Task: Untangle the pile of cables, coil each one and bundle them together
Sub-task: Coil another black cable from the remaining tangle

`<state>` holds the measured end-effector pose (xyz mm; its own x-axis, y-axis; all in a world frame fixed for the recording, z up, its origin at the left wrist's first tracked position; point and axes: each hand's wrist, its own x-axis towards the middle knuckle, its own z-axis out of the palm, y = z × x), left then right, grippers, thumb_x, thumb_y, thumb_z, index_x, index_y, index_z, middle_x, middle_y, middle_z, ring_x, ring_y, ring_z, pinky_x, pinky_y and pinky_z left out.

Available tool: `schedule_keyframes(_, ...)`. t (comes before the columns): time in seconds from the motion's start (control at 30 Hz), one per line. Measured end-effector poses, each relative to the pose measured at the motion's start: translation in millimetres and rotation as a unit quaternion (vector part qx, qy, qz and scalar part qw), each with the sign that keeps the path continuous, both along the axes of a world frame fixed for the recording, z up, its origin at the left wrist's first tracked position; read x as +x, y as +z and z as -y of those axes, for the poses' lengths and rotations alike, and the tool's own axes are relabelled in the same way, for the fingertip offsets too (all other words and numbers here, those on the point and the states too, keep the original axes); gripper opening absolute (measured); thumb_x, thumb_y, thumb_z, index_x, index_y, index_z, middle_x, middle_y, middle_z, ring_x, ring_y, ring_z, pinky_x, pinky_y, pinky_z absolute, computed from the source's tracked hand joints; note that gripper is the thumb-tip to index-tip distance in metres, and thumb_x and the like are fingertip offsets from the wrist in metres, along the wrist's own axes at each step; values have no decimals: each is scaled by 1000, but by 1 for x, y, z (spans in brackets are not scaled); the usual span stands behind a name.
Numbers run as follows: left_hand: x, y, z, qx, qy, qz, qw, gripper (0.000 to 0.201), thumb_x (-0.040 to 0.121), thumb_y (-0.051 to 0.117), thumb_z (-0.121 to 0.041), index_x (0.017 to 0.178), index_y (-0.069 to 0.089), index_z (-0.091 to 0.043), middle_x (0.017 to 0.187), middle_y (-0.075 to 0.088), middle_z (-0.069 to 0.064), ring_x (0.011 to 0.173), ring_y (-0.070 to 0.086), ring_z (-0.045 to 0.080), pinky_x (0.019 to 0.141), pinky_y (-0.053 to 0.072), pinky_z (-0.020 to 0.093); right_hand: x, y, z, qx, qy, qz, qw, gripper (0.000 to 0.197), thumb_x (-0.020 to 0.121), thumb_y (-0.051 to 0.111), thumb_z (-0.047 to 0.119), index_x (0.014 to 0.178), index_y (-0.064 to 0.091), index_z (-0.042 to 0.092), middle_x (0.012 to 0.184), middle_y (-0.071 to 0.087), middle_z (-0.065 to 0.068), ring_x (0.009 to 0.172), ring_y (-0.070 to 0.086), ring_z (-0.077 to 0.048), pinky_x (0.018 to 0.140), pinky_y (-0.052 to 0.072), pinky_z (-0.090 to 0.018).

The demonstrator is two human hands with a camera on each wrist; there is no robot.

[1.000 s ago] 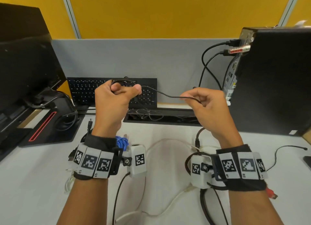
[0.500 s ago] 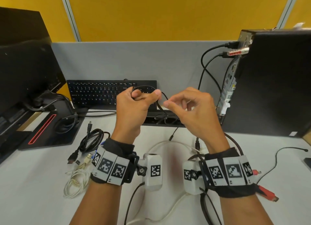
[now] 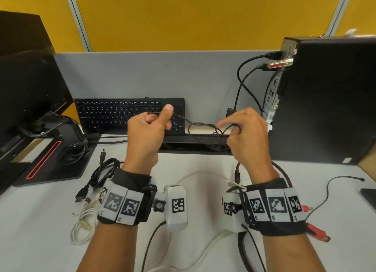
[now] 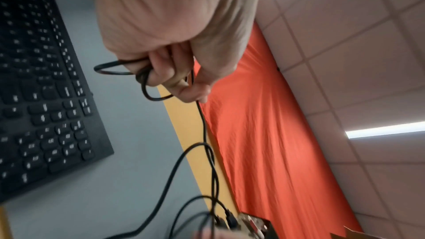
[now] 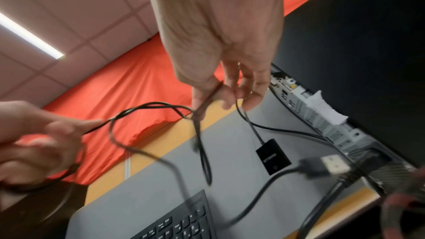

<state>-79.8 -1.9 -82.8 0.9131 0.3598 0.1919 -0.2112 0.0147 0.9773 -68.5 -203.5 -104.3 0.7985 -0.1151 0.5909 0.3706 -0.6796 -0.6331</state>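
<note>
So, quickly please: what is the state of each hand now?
Left hand: holding coiled loops of the thin black cable.
Right hand: pinching the same cable.

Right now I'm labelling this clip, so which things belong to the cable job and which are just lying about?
Job:
- thin black cable, held between left hand and right hand
- coiled black cable
- coiled white cable
- loose white cable
- red-plug cable

Lying about:
- keyboard
- computer tower
- monitor

Both forearms raised side by side, left hand [image 3: 149, 127] fisted with thumb up, right hand [image 3: 244, 129] in a fingertip pinch grip
</note>
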Motion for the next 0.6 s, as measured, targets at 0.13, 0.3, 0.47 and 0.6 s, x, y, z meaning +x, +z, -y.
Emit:
schedule_keyframes(0.13,4,1,-17,-36,37,-3,999,40,95,68,-32,69,41,-19,61,51,5,39,37,6,99,51,50,4,0,18,76,-69,34,994,35,89,59,-8,92,82,18,93,75,0,80,61,-6,79,35,5)
schedule_keyframes(0.3,6,-7,-18,-10,107,13,994,48,95,68,-32,64,33,-21,75,57,11,54,63,-5,104,51,48,6,-1,22,291,-17,-30,956,18,92,63,0,95,75,14,76,75,-1,65,68,-12,68,61,-29)
schedule_keyframes(0.47,16,-16,-25,6,131,22,991,48,95,67,-33,64,33,-21,67,59,5,59,66,-8,102,52,46,8,8,24,583,154,-146,784,22,99,51,-4,112,63,9,65,62,-3,62,60,-18,78,62,-37)
schedule_keyframes(0.6,25,-27,-29,28,142,23,989,47,95,67,-35,63,36,-21,53,53,-4,42,50,-1,70,51,25,6,13,31,687,256,-102,672,27,97,47,-4,120,54,7,59,41,0,67,57,-20,96,55,-44)
